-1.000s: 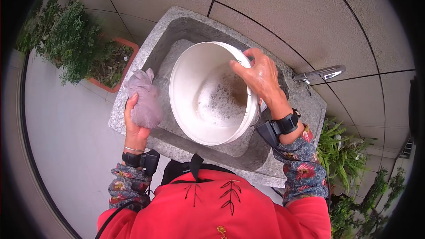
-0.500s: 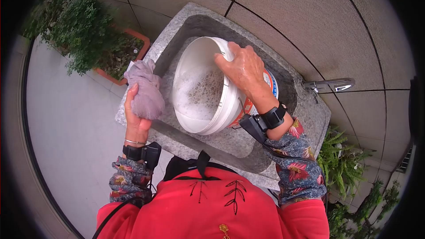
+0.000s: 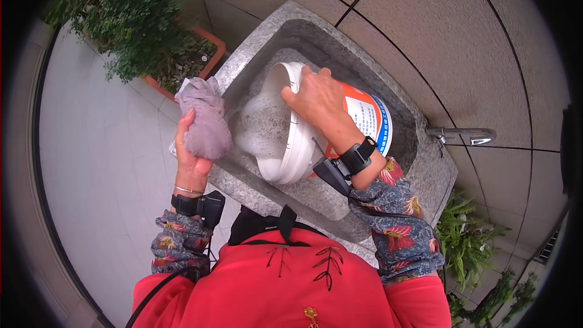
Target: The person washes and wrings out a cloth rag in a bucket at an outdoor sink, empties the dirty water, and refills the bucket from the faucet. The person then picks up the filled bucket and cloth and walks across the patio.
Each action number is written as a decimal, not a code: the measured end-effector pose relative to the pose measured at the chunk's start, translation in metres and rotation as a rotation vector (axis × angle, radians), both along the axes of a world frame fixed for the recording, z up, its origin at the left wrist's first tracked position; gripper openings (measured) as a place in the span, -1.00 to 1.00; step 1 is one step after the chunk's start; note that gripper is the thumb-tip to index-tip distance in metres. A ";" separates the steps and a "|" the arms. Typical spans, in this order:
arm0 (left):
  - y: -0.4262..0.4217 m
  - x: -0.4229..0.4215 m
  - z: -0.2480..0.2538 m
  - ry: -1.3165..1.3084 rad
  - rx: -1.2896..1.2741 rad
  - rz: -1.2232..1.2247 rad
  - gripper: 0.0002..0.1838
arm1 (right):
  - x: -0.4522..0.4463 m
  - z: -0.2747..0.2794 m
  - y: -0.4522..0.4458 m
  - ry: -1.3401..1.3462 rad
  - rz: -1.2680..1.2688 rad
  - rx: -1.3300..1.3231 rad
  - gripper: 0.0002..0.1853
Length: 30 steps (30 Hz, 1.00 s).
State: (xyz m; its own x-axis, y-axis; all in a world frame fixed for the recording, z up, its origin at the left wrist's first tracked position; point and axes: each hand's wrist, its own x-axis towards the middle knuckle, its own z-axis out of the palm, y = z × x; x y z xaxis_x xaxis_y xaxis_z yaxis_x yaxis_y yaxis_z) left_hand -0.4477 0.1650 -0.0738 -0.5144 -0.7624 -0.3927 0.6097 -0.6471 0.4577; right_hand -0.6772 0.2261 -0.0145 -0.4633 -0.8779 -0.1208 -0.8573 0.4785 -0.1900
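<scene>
My right hand (image 3: 319,102) grips the rim of a white bucket (image 3: 293,152) with an orange and blue label. The bucket lies tipped on its side in the grey stone sink (image 3: 246,189), its mouth facing left. Foamy water (image 3: 265,123) spills over the lower lip into the sink. In my left hand (image 3: 189,161) is a bunched, wet-looking mauve cloth (image 3: 207,120), held above the sink's left edge. The fingers behind the cloth are mostly hidden.
A chrome faucet (image 3: 464,135) sticks out at the sink's right end, beside the tiled wall (image 3: 425,30). An orange planter (image 3: 214,42) with a leafy bush stands beyond the left corner. Ferns (image 3: 464,240) grow at the lower right.
The bucket has tipped further to the left, so its label shows and foamy water pours out. My right hand has moved left with the rim. The cloth remains in my left hand.
</scene>
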 end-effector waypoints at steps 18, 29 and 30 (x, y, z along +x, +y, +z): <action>-0.001 -0.015 -0.015 0.014 0.048 -0.036 -0.45 | -0.047 -0.026 0.002 0.051 -0.084 0.109 -0.46; 0.001 -0.020 -0.026 0.053 0.100 -0.058 -0.46 | -0.021 -0.011 -0.021 0.105 -0.041 0.210 -0.49; 0.002 -0.021 -0.025 0.044 0.101 -0.063 -0.47 | -0.016 -0.009 -0.022 0.116 -0.044 0.213 -0.51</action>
